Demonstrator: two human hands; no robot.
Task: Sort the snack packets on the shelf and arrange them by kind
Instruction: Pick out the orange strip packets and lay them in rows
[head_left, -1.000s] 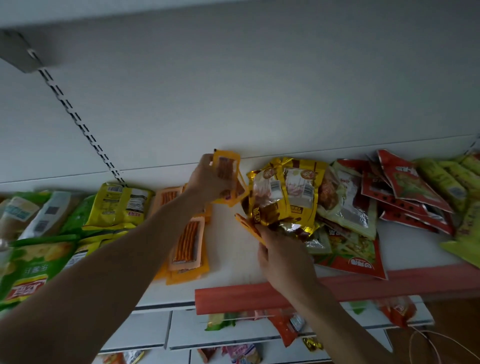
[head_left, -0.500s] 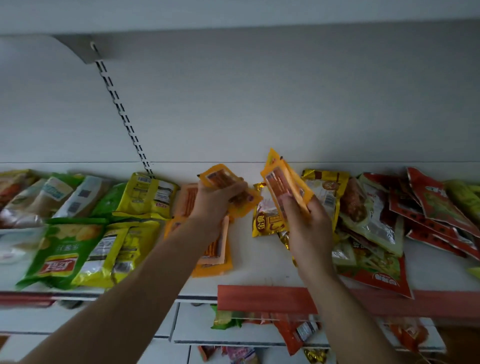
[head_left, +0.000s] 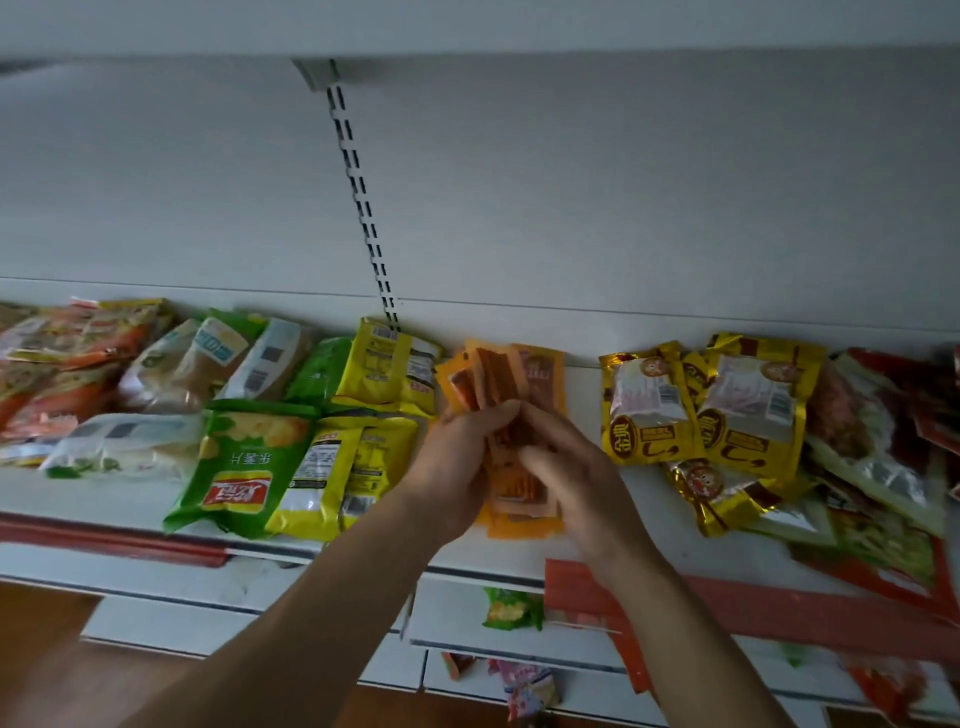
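At the middle of the shelf (head_left: 592, 395), the orange packets (head_left: 485, 376) now stand in one fanned bunch, raised just above the flat orange stack (head_left: 524, 519) of the same kind. Half a second ago each hand carried its own orange packet, well apart; now the two have come together. The left hand (head_left: 460, 460) grips the bunch from nine o'clock with curled fingers. The right hand (head_left: 576, 475) closes thumb and fingers on its lower part from four o'clock, though blur hides the exact pinch. I judge that the loose orange ones pulled from the mixed heap are being squared up to join their stack, so this kind is nearly gathered. Toward ten o'clock lie yellow packets (head_left: 387, 366), and at eight o'clock a green crisp bag (head_left: 241, 467), already grouped. Gold packets (head_left: 701, 410) sit at three o'clock, apart from the hands. Beyond them red packets (head_left: 893, 415) still overlap in a jumble, so sorting remains there. A red strip (head_left: 727, 603) runs along the shelf's front edge at five o'clock. At twelve o'clock a pale back panel (head_left: 597, 197) rises, crossed by a slotted rail (head_left: 361, 202). More packets poke from a lower shelf (head_left: 467, 608) at six o'clock, above a wooden floor (head_left: 41, 654).
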